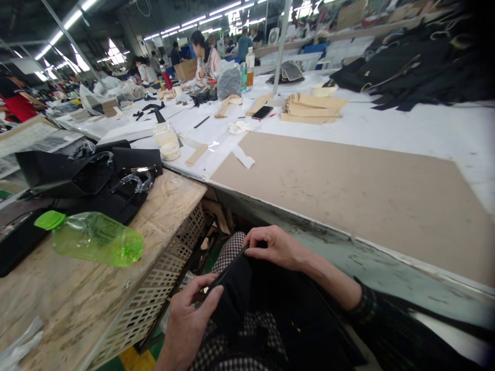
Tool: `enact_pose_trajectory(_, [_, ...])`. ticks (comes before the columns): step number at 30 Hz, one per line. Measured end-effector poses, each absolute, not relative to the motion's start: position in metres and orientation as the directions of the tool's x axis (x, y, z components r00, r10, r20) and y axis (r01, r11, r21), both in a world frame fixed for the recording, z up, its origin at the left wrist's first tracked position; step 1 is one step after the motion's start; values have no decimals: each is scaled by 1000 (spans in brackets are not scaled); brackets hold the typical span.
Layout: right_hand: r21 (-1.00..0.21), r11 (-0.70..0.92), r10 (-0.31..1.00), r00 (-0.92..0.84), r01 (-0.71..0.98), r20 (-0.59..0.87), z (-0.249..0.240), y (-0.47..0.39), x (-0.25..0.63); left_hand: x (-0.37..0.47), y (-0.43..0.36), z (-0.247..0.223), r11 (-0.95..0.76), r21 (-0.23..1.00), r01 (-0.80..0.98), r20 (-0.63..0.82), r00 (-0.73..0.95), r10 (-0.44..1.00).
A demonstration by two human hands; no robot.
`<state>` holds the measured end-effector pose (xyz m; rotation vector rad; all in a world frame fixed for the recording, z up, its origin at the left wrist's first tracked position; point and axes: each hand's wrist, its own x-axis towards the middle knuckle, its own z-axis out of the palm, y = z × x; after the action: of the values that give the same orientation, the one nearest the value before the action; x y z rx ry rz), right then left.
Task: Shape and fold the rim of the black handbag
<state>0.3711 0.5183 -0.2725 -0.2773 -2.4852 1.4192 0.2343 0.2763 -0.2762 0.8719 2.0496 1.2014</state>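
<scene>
A black bag-like piece point(270, 293) lies across my lap, over a checked cloth point(232, 251). Its straight upper edge runs slantwise between my hands. My left hand point(191, 312) pinches the lower left end of that edge between thumb and fingers. Farther up and to the right, my right hand point(274, 247) grips the other end of the same edge, thumb and forefinger pressed together on it. A small gold-coloured spot shows on the dark material. Much of the piece's lower part is too dark to make out.
Left of my lap stands a worn board point(166, 206) on a plastic crate point(143, 309), bearing a green-capped bottle point(96, 239) and black bags point(54, 172). Ahead, a white table carries a brown sheet point(348, 190), a phone point(262, 112), tan pieces point(311, 108) and a black pile point(410, 67). People work beyond.
</scene>
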Motion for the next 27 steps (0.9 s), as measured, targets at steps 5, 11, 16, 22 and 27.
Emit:
enact_pose_trajectory(5, [-894,445,337,-935,57,109,-269,514,376,227,275,-271,386,902,193,-211,-582,785])
enact_pose_trajectory(11, [-863,469,402,-916,189,18,-253,502,386,222,271,-255,402,911,91,-301,-519,800])
enact_pose_trajectory(16, [-774,507,484,-868,380,-110,-255,490,389,220,273,-267,381,921,77,-295,-500,814])
enact_pose_trajectory(22, [-738,521,489,-859,429,-154,-271,488,374,209,264,-282,375,927,5,-323,-498,805])
enact_pose_trajectory(27, [-767,504,453,-877,398,-157,-277,489,365,206,253,-281,344,929,-138,-367,-484,795])
